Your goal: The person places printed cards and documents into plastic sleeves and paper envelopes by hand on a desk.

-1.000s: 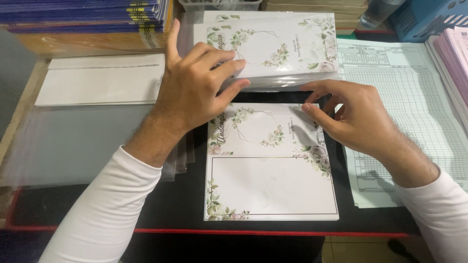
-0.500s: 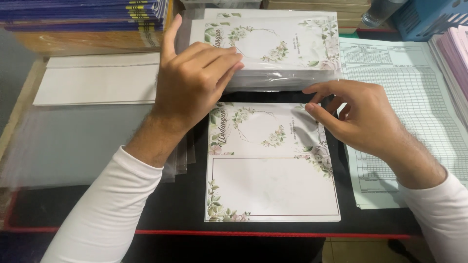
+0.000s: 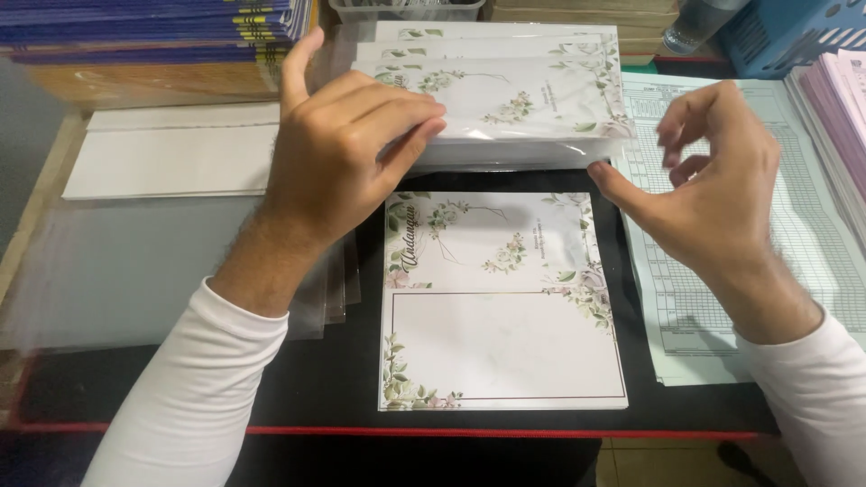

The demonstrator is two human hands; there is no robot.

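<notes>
My left hand [image 3: 343, 149] presses on the left end of a stack of floral cards wrapped in clear plastic sleeves [image 3: 532, 99], fingers curled over its front edge. My right hand [image 3: 708, 185] hovers at the stack's right front corner, fingers spread and lifted, thumb tip close to the corner. An unfolded floral card [image 3: 501, 307] lies flat on the black mat [image 3: 325, 379] below both hands, with nothing touching it.
A pile of empty clear sleeves [image 3: 135, 271] lies at the left, white envelopes [image 3: 171, 158] behind it. A printed ruled sheet [image 3: 767, 198] lies at the right. Stacked dark booklets [image 3: 153, 22] stand at the back left, pink paper [image 3: 843, 99] at the far right.
My right hand has lifted off the flat card and moved up and right to the stack's corner, fingers opening. My left hand has pushed slightly further onto the wrapped stack.
</notes>
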